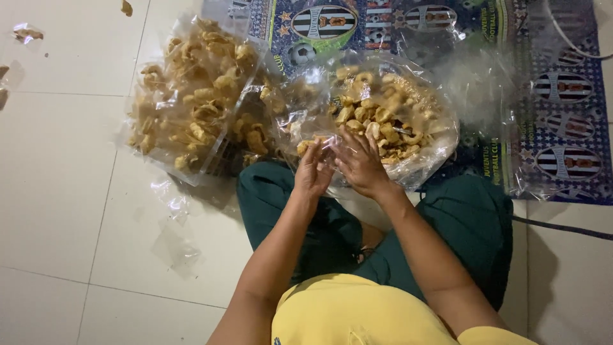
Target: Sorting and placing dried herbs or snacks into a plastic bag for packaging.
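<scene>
A big clear plastic bag (440, 137) full of golden fried crackers (377, 118) lies open in front of my knees. Both hands meet at its near edge. My left hand (313, 169) and my right hand (361, 163) pinch a small clear plastic bag (327, 145) between them, with a few crackers showing inside it by the left fingers. To the left, a pile of small filled cracker packets (191, 96) rests on the floor.
White tiled floor (57, 191) spreads to the left, with loose clear plastic bags (172, 211) on it. A dark blue patterned mat (562, 115) lies under the big bag and to the right. A black cable (562, 229) runs at right. Crumbs (27, 33) sit far left.
</scene>
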